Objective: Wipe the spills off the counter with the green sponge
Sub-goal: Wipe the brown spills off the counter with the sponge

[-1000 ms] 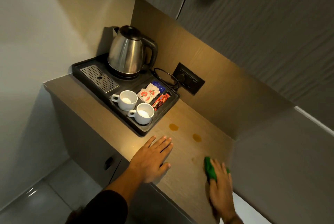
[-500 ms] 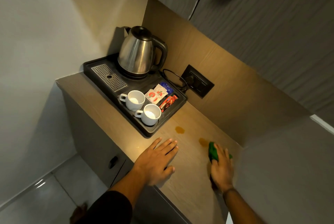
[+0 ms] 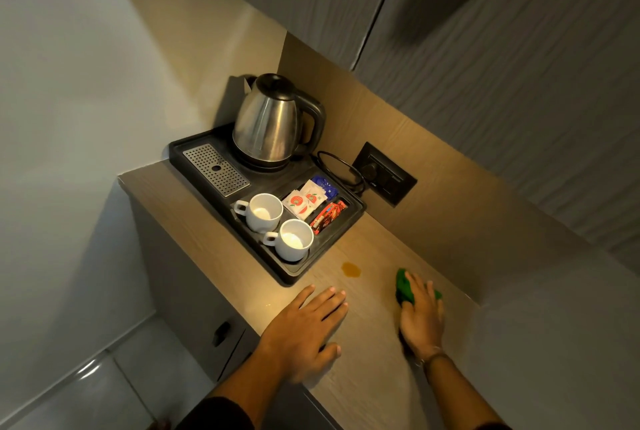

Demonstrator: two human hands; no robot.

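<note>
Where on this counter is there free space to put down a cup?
Bare counter lies between the left hand and the right hand pressing the sponge. A narrow strip runs along the front edge beside the tray. The tray itself is crowded, and a spill lies near its corner.

The counter [image 3: 363, 353] showed pale matt wood grain, and the kettle [image 3: 266, 124] gleamed in brushed steel with a black plastic handle. The tray [image 3: 294, 270] looked matt black plastic, its drip grille [image 3: 216, 169] perforated metal, the two cups [image 3: 277, 228] glossy white ceramic.
</note>
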